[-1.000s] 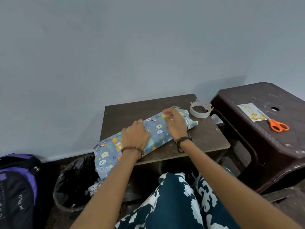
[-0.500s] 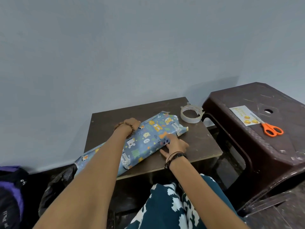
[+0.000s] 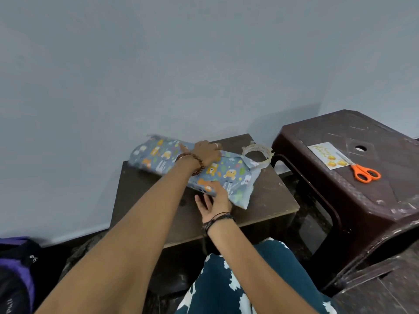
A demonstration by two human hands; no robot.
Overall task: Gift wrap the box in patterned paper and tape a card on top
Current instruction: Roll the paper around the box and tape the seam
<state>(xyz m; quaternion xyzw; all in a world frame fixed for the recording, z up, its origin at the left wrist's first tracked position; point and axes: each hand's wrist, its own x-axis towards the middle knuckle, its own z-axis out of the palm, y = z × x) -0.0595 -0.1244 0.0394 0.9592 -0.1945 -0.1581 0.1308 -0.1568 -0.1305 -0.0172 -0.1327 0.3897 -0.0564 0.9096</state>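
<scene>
**Both hands on the wrapped box, card and scissors off to the side**

From my remote seat I see the box (image 3: 229,175), covered in blue patterned paper (image 3: 158,152) with cartoon animals, lying at a slant across the far part of the small dark table (image 3: 267,200). Its left end reaches past the table's back left corner toward the wall (image 3: 181,64); its right end, where the paper is folded into loose flaps, sits near the middle right of the tabletop.

The left hand (image 3: 207,151) reaches across and rests palm down on the far edge of the box, fingers curled over the paper, a beaded bracelet (image 3: 192,160) at the wrist. I cannot tell whether it pinches the paper or only presses on it. The right hand (image 3: 214,200) is at the near edge of the box, fingers spread wide, the thumb and fingertips touching the paper; it grips nothing that I can make out. Dark bands circle that wrist.

The roll of clear tape (image 3: 257,154) stands on the table just beside the box's right end. On the brown plastic stool (image 3: 362,200) to the right lies the card (image 3: 326,155), flat, with the orange-handled scissors (image 3: 362,172) partly over its right edge. A purple and black bag (image 3: 15,268) sits at the lower left.
</scene>
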